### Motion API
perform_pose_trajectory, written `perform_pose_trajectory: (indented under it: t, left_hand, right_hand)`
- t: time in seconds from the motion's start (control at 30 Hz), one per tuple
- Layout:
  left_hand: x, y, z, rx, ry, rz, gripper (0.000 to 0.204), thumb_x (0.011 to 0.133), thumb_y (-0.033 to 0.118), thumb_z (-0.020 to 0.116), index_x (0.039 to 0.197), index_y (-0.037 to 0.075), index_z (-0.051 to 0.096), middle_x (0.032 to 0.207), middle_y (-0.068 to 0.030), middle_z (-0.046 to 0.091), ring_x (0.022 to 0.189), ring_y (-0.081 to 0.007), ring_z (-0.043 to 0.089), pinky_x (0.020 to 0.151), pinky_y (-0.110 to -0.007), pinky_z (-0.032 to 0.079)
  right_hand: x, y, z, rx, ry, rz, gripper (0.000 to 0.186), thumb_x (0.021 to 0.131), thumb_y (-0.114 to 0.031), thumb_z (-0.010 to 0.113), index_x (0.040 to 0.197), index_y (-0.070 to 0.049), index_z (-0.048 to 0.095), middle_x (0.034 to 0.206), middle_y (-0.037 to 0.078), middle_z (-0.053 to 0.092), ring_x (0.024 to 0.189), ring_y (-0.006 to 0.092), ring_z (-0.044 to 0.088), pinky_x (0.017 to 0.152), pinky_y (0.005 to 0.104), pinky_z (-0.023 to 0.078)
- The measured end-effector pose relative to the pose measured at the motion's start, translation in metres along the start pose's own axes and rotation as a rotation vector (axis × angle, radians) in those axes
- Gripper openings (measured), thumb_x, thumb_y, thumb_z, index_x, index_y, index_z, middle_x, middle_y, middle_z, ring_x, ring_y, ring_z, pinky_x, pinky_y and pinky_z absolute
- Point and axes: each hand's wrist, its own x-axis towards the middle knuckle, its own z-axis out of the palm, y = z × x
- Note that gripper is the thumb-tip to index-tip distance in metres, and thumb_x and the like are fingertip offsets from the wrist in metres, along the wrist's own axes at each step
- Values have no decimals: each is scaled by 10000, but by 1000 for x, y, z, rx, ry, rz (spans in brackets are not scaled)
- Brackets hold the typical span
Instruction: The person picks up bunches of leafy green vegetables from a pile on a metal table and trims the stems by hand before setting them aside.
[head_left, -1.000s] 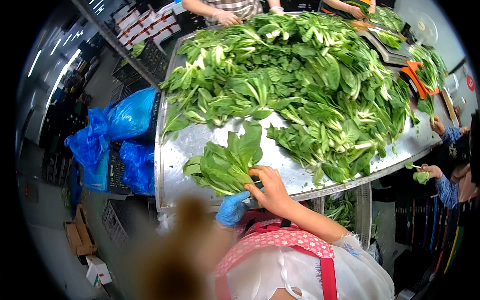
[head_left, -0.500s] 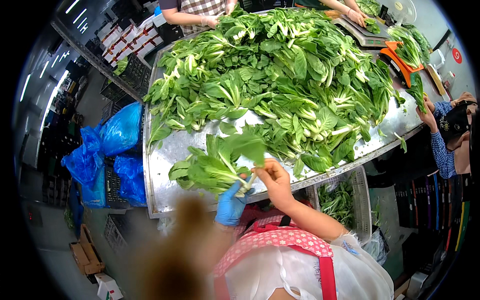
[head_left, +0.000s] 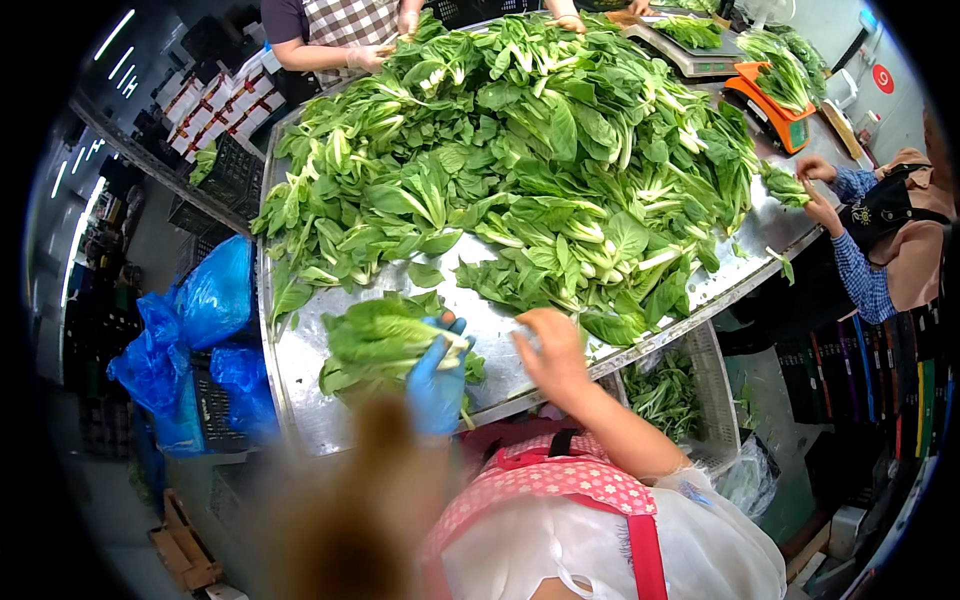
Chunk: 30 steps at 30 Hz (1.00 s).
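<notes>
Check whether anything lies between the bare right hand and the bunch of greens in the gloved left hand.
Nothing visible does. Only bare steel table separates the right hand from the bunch of greens held by the gloved left hand.

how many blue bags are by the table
3 in view: a large blue bag by the table's left edge, one lower left of it, and one under the table's rim. More may be hidden.
</notes>
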Motion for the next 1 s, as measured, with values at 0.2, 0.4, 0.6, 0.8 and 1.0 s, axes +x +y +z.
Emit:
perform_pose_trajectory:
  t: [0.2,0.4,0.6,0.8,1.0]
  left_hand:
    - [40,-17,-82,138,144,-3,420,860,85,552,1262,4,460,1240,-94,524,1134,-214,504,934,-377,397]
    - [21,13,-106,142,200,-6,473,868,73,526,1319,11,396,1324,-79,456,1208,-220,440,985,-411,346]
    - [9,11,-105,189,202,37,462,862,61,533,1305,19,413,1287,-98,487,1183,-219,460,958,-396,375]
    - [4,8,-104,239,223,98,463,839,54,560,1283,14,434,1266,-102,502,1136,-210,486,943,-369,392]
    - [1,11,-96,213,247,43,508,835,3,539,1317,5,379,1301,-117,465,1194,-219,442,979,-361,367]
  right_hand:
    - [10,7,-32,-420,-31,73,661,667,-181,757,1252,-112,458,1220,152,445,1134,326,404,904,444,334]
    - [36,14,-29,-673,-270,-19,894,615,-270,790,1381,-214,333,1453,167,218,1326,426,183,1022,580,223]
    - [85,61,-40,-620,-47,-93,787,579,-172,746,1305,-196,443,1161,151,501,1069,335,500,781,428,415]
    - [122,21,-76,55,103,174,673,661,-208,653,1290,-89,447,1107,174,540,943,310,564,777,391,470]
    - [144,46,-77,-241,-45,334,791,739,-452,648,1328,-2,373,1191,238,518,1030,322,562,831,409,463]
